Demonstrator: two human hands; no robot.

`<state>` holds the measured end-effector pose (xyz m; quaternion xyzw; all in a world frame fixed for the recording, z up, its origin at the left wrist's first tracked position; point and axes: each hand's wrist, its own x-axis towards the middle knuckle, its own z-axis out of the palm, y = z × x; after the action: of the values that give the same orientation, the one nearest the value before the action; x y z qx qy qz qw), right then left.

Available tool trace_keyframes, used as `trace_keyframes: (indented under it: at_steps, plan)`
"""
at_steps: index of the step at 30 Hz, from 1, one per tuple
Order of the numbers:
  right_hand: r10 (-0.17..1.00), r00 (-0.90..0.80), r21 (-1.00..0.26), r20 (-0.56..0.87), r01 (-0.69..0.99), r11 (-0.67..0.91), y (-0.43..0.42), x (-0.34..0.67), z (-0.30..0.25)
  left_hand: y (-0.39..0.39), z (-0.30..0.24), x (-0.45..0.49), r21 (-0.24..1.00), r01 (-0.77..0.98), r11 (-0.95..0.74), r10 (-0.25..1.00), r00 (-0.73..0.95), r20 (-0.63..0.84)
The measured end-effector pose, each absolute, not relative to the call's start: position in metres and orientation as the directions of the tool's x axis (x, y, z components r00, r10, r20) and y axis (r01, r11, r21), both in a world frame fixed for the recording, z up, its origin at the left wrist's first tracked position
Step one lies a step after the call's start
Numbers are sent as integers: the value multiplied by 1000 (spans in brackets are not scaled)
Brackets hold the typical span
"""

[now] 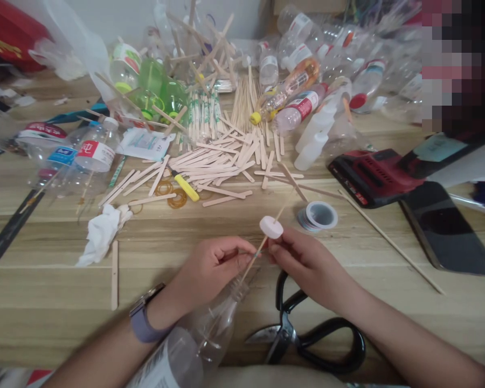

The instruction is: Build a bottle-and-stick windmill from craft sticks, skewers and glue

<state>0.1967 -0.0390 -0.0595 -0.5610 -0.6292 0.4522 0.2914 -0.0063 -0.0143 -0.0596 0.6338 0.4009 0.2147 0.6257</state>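
Observation:
A thin wooden stick (249, 268) rises at a slant from the neck of a clear plastic bottle (220, 318) in front of me. It passes through a white round disc (271, 227), which looks like a bottle cap. My left hand (218, 267) is closed, fingertips pinched at the stick just below the disc. My right hand (307, 264) is closed beside the disc; a bit of red shows at its fingertips, too small to name. Black-handled scissors (285, 331) lie open under my right forearm.
A small spool (318, 215) sits beyond my right hand. Craft sticks (222, 159), a yellow-handled tool (186, 186) and rubber bands (177, 198) lie ahead. Plastic bottles (303, 105) crowd the back. Right are a red battery tool (372, 175) and a phone (452, 229); left, crumpled tissue (101, 234).

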Motion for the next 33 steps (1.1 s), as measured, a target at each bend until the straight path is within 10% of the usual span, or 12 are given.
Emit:
trace_keyframes:
  at_steps: [9,33]
  plan:
    - [924,-373,-814,88,507,282,-45,186,-62,-14,-62,-2,974,194,117,768,604,-213]
    - [886,-460,-819,-57,529,221,-45,183,-63,-18,-54,2,954,240,181,725,623,-295]
